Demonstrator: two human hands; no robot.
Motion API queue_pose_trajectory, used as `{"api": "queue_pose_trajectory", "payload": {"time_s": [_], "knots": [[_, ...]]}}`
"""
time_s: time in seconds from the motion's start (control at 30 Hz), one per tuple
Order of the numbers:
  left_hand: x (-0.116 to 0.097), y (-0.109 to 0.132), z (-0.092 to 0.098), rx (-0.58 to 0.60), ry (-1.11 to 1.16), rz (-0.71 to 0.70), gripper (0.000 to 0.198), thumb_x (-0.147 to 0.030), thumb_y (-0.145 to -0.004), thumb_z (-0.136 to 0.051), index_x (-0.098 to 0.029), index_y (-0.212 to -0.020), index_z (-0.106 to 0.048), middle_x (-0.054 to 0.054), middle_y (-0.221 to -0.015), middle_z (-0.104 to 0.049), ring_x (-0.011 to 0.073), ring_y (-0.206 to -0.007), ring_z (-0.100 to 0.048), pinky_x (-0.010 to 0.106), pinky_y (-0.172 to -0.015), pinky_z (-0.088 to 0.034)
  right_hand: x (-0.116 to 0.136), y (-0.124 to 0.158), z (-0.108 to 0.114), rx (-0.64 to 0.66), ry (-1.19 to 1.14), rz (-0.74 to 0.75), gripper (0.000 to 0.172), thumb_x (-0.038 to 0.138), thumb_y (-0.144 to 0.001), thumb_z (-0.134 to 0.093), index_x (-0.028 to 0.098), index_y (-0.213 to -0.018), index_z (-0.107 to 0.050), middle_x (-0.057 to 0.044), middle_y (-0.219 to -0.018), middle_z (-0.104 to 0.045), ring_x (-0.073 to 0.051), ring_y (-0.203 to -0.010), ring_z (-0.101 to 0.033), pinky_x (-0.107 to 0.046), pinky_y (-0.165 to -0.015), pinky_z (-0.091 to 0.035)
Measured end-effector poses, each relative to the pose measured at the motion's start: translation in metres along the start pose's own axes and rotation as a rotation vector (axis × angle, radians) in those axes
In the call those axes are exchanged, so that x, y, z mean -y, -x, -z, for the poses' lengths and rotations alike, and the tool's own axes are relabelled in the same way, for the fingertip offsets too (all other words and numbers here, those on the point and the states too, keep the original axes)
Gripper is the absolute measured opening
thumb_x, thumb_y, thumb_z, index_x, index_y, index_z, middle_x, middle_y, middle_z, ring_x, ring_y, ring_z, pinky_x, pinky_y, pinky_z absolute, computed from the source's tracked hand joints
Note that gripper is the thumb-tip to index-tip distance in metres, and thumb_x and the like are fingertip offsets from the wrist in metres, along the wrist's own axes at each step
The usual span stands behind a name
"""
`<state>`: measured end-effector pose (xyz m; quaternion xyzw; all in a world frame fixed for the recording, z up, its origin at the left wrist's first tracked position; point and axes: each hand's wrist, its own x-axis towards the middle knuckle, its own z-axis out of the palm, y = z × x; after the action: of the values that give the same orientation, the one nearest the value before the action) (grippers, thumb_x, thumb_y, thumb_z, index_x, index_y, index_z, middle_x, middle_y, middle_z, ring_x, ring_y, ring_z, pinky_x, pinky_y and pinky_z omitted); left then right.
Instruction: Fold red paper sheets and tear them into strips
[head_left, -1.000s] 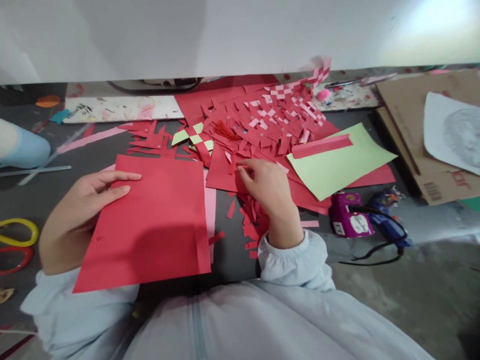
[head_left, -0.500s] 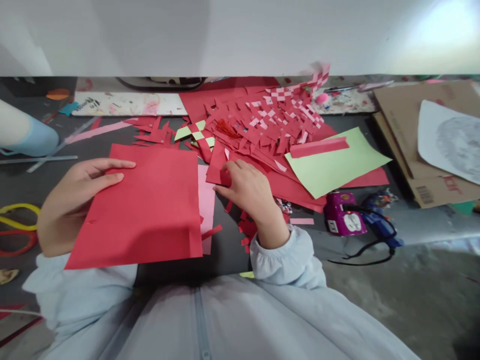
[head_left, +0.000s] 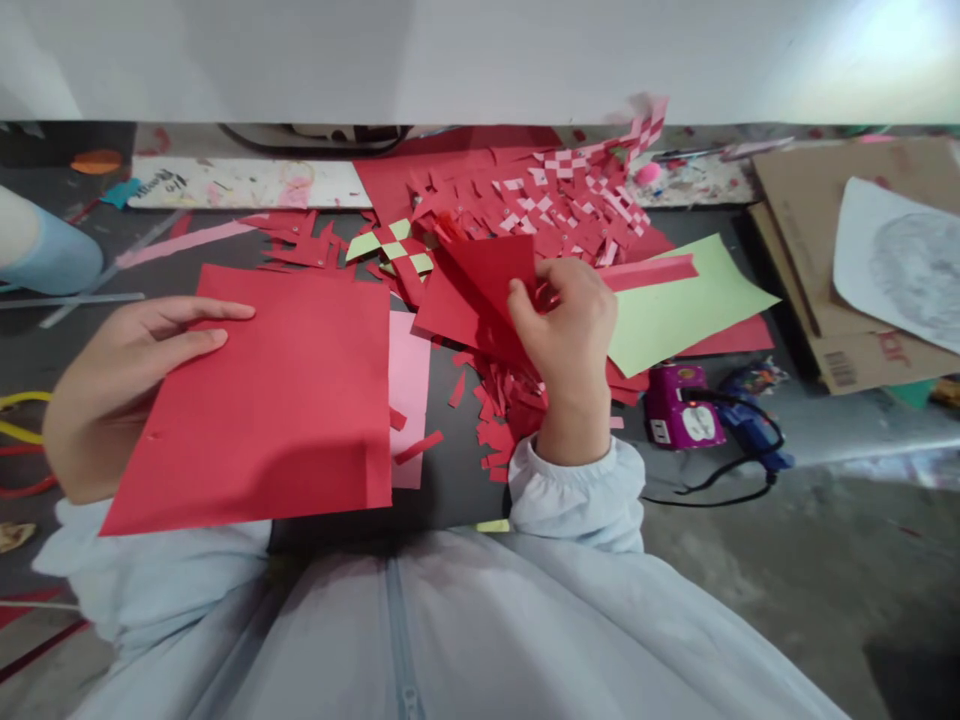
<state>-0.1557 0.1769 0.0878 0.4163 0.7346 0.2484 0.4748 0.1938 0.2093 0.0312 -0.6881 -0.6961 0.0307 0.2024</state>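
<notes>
My left hand (head_left: pixel 142 375) grips the left edge of a large red paper sheet (head_left: pixel 277 400), thumb and forefinger on top and the other fingers behind it. My right hand (head_left: pixel 574 320) pinches the corner of a smaller red sheet (head_left: pixel 499 275), lifted and bent up from the pile. Under the large sheet's right side a pink sheet (head_left: pixel 411 375) partly shows. Cut red scraps (head_left: pixel 501 425) lie below my right wrist. Behind it sit many woven red and pink paper pieces (head_left: pixel 555 200), and a green and red woven piece (head_left: pixel 394 250).
A pale green sheet (head_left: pixel 675 315) with a red strip lies right of my right hand. Further right are a purple box (head_left: pixel 684 410) with a black cord and cardboard (head_left: pixel 817 250). At left are scissors (head_left: pixel 26 440) and a white-blue cylinder (head_left: pixel 49 245).
My right hand has moved right and up, lifting the corner of a red sheet and uncovering more scraps below. The large red sheet stays in my left hand, shifted slightly left in view.
</notes>
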Motion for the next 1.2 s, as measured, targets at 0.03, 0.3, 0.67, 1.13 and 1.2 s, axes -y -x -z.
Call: {"api": "queue_pose_trajectory", "payload": {"time_s": [0.03, 0.3, 0.67, 1.13, 1.2], "knots": [[0.0, 0.0, 0.001, -0.011, -0.005, -0.005, 0.048, -0.042, -0.063, -0.077, -0.024, -0.107, -0.074, 0.0, -0.092, -0.071, 0.0068, -0.058, -0.056, 0.013, -0.044, -0.044, 0.001, 0.001, 0.0, 0.053, -0.022, 0.057, 0.022, 0.031, -0.091, -0.05, 0.018, -0.105, -0.06, -0.012, -0.099, -0.065, -0.025, -0.095, -0.059, -0.038, -0.086, -0.045], [0.001, -0.001, 0.001, -0.026, -0.011, -0.037, 0.043, -0.038, -0.068, -0.076, -0.023, -0.108, -0.074, 0.0, -0.088, -0.071, 0.0072, -0.06, -0.057, 0.013, -0.047, -0.044, 0.018, 0.011, -0.005, 0.286, 0.099, 0.216, 0.041, 0.012, -0.081, -0.047, 0.015, -0.121, -0.056, -0.016, -0.116, -0.061, -0.032, -0.111, -0.053, -0.042, -0.089, -0.044], [-0.002, 0.001, -0.003, -0.03, -0.014, -0.039, 0.041, -0.036, -0.068, -0.076, -0.024, -0.108, -0.074, 0.0, -0.093, -0.072, 0.0055, -0.062, -0.058, 0.009, -0.048, -0.044, -0.009, -0.005, -0.008, -0.099, 0.021, -0.059, 0.034, 0.021, -0.083, -0.041, 0.016, -0.113, -0.054, -0.016, -0.11, -0.061, -0.028, -0.109, -0.056, -0.047, -0.093, -0.045], [-0.003, -0.002, -0.002, -0.02, -0.029, -0.048, 0.045, -0.038, -0.065, -0.076, -0.023, -0.107, -0.074, 0.0, -0.095, -0.073, 0.0053, -0.06, -0.056, 0.011, -0.046, -0.042, -0.041, -0.011, -0.009, -0.364, -0.003, -0.126, 0.032, 0.026, -0.085, -0.039, 0.019, -0.111, -0.055, -0.012, -0.098, -0.061, -0.028, -0.097, -0.061, -0.048, -0.08, -0.048], [-0.004, -0.001, -0.003, -0.014, -0.028, -0.043, 0.046, -0.038, -0.064, -0.076, -0.024, -0.108, -0.074, 0.0, -0.096, -0.073, 0.0055, -0.059, -0.056, 0.011, -0.046, -0.043, -0.043, -0.012, -0.007, -0.351, -0.017, -0.129, 0.032, 0.027, -0.087, -0.039, 0.019, -0.113, -0.055, -0.012, -0.1, -0.061, -0.028, -0.096, -0.061, -0.047, -0.077, -0.049]]}}
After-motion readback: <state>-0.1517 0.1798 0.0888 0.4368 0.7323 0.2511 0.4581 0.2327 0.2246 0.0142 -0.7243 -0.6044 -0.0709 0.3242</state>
